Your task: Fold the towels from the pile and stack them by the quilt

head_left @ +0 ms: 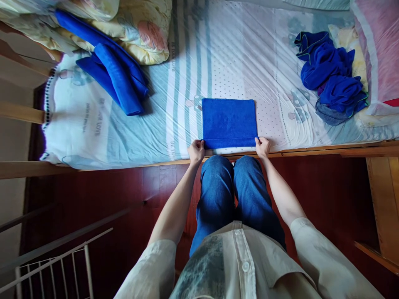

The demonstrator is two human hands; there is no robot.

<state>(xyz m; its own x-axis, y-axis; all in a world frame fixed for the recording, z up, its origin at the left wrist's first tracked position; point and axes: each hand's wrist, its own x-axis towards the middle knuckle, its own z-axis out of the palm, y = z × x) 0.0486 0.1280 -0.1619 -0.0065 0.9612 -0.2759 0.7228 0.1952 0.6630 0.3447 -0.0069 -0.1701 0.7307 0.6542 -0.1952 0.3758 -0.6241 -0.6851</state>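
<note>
A patterned fabric-covered bed [237,54] carries a crumpled blue fabric pile [332,68], two o'clock from a flat, rectangular blue cloth [229,119] at the near edge. Left hand [196,150] and right hand [262,147], fingers [201,143] seemingly pinching, hold its eight- and four-o'clock corners.

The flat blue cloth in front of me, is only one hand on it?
No, the left hand and the right hand each pinch a near corner of the flat blue cloth.
</note>
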